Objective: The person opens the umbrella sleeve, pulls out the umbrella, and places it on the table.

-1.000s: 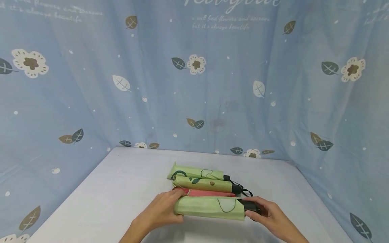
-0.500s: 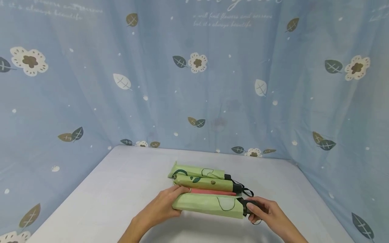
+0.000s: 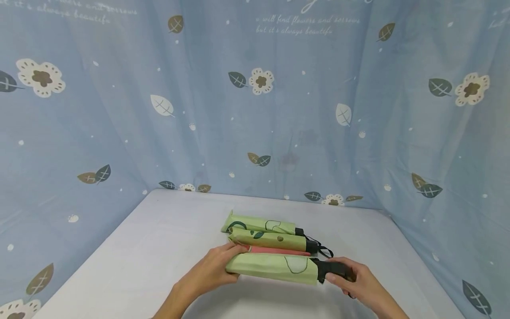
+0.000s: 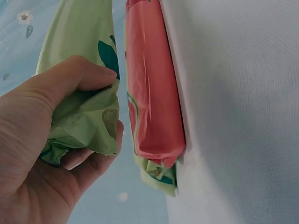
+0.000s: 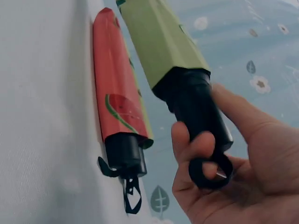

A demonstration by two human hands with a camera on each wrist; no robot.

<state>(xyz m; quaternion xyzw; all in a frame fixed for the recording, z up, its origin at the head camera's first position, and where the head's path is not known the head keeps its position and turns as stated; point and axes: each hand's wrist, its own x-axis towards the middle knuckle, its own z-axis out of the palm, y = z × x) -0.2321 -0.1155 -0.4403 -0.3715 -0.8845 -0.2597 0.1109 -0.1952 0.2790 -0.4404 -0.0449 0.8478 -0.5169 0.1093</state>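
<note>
Held umbrella (image 3: 271, 267), red umbrella (image 4: 154, 84): apart in wrist views, overlapping in head.

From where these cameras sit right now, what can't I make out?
Head view: most of the red umbrella, behind the held umbrella.
Head view: the curtain's top lettering, cut off by the upper edge.
Left wrist view: the held umbrella's handle, beyond the upper edge.
Right wrist view: its far end, likewise.

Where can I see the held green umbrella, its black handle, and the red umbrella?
held green umbrella (image 3: 272, 268), head view, on the middle of its green side.
black handle (image 5: 200, 108), right wrist view, midway along its length.
red umbrella (image 4: 155, 84), left wrist view, on its plain red side.
</note>
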